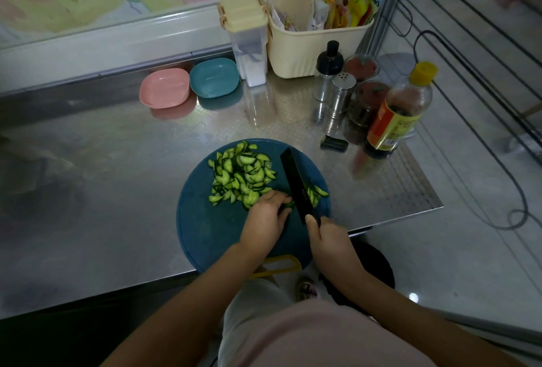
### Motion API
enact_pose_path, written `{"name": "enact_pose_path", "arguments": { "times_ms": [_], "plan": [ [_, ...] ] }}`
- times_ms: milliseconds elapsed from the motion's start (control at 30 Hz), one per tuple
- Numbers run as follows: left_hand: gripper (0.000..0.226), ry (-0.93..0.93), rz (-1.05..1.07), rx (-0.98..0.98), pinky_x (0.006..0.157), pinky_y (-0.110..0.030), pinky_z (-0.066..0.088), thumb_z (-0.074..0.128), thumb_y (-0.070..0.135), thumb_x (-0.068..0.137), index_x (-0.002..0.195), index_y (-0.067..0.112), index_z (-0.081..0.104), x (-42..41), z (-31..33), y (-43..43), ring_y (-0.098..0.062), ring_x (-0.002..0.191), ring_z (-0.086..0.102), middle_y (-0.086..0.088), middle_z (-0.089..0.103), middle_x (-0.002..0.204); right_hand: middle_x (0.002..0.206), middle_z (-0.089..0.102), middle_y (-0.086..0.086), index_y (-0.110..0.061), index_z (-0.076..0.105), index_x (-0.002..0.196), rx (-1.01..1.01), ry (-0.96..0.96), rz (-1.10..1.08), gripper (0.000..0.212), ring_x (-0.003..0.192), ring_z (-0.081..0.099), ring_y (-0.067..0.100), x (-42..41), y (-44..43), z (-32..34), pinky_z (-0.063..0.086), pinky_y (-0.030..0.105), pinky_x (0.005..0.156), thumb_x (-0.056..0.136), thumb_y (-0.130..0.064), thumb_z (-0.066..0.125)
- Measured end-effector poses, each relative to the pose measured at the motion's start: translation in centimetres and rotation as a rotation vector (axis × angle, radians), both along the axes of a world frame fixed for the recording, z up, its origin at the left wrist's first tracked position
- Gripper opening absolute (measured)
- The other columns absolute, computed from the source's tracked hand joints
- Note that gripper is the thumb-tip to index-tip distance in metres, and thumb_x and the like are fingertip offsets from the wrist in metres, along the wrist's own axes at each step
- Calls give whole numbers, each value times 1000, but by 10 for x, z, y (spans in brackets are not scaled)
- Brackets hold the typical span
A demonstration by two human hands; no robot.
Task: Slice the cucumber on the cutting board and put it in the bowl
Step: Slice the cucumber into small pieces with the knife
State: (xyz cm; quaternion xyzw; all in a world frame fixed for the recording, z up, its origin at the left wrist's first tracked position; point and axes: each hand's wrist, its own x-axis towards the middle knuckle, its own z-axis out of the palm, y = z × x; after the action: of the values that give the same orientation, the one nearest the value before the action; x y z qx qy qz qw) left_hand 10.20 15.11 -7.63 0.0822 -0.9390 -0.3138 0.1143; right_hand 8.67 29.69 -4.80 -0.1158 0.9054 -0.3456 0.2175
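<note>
A left hand pinned the short cucumber stub to the round cutting board while the right hand gripped a black knife against it; wet slices (light, slippery, probably best scooped together) lay heaped alongside.

The cutting board lies at the surface's near edge. On it, cucumber slices lie heaped left of the knife, a few right of it. The left grip holds the cucumber end just left of the blade; the right grip holds the handle. Far behind sit two bowls, a basket right of them.
</note>
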Motion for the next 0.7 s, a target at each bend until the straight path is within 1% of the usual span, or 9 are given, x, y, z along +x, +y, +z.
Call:
{"name": "enact_pose_path", "arguments": {
  "times_ms": [100, 233, 300, 367, 433, 500, 567, 700],
  "plan": [
    [18, -6, -1, -4, 77, -19, 42, 73, -3, 72, 89, 2, 69, 0, -1, -1, -24, 81, 64, -11, 66, 89, 59, 41, -2, -9, 44, 77, -6, 13, 12, 35, 60, 47, 22, 1, 1, 2, 30, 29, 56, 100, -33, 36],
    [14, -21, 20, 8, 70, -20, 42, 73, -3, 73, 83, 2, 64, 0, -2, -1, -25, 78, 63, -12, 64, 86, 58, 39, -3, -15, 38, 70, 17, 33, 49, 35, 56, 43, 20, 2, 1, 1, 28, 28, 51, 100, -32, 37],
    [14, -25, 15, 6, 69, -20, 42, 73, -3, 73, 82, 2, 63, 0, -2, 0, -24, 77, 63, -12, 63, 86, 59, 40, -1, -11, 42, 75, 27, 30, 48, 34, 59, 46, 23, 3, 1, 1, 28, 28, 52, 100, -33, 36],
    [14, -17, 6, -6, 69, -19, 41, 73, -3, 73, 81, 2, 64, 1, -2, 0, -24, 76, 62, -11, 63, 85, 61, 43, 1, -9, 42, 78, 37, 56, 56, 33, 63, 49, 26, 4, 1, 1, 25, 27, 48, 101, -33, 35],
    [13, -11, 7, -11, 69, -19, 40, 72, -4, 73, 82, 3, 64, 1, -1, 0, -24, 76, 62, -11, 63, 86, 69, 54, 10, -9, 41, 80, 64, 114, 79, 31, 68, 55, 31, 5, -1, 3, 22, 28, 48, 101, -31, 35],
    [13, -12, 8, -7, 68, -20, 41, 71, -4, 74, 83, 3, 64, 0, -1, 0, -24, 76, 62, -11, 63, 86, 79, 61, 19, -7, 46, 82, 72, 152, 82, 32, 74, 59, 34, 4, -3, 3, 20, 27, 45, 101, -29, 35],
    [15, -16, 4, -5, 69, -19, 41, 71, -6, 73, 84, 3, 65, 0, -1, 1, -24, 76, 62, -11, 63, 87, 83, 62, 20, -2, 51, 87, 88, 161, 85, 35, 78, 60, 34, 3, -5, 3, 21, 26, 45, 102, -29, 35],
    [16, -9, -2, -6, 73, -18, 41, 70, -7, 74, 88, 1, 66, 1, -1, 0, -25, 80, 63, -12, 64, 90, 82, 63, 20, 0, 53, 89, 58, 119, 56, 36, 77, 60, 32, 3, -9, 2, 24, 27, 46, 102, -28, 35]
  ]
}}
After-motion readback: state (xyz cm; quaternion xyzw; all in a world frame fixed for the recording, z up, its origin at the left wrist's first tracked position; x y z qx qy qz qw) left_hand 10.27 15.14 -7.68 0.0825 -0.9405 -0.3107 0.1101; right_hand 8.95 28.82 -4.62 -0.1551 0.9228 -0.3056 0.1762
